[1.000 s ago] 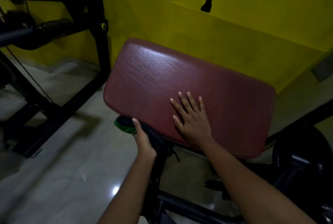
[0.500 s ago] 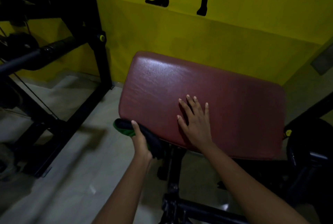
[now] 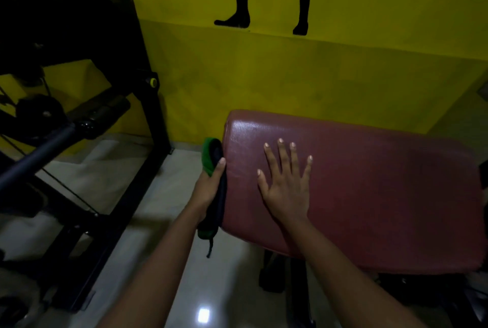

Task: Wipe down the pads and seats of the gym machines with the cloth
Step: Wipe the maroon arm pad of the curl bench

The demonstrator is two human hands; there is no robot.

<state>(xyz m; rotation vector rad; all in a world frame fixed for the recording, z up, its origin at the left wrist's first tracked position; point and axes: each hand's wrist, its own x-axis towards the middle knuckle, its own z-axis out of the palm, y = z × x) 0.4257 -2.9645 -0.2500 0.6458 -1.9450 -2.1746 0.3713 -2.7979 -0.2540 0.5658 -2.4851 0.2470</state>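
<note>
A maroon padded seat (image 3: 369, 190) fills the right half of the view, glossy at its far left corner. My right hand (image 3: 286, 185) lies flat on its top with fingers spread. My left hand (image 3: 210, 187) grips a green and dark cloth (image 3: 211, 156) and holds it against the pad's left side edge. The cloth runs down along that edge to a green end (image 3: 207, 231), with a thread dangling below.
A black machine frame (image 3: 148, 106) with a roller bar (image 3: 105, 111) stands to the left. A yellow wall (image 3: 290, 71) with a painted black silhouette rises behind the pad. The pad's black post (image 3: 274, 272) goes down to a shiny pale floor (image 3: 163, 195).
My left hand has carried the cloth from the pad's near left corner up along its left side edge. The right hand has stayed flat on the pad. The camera has shifted left and up.
</note>
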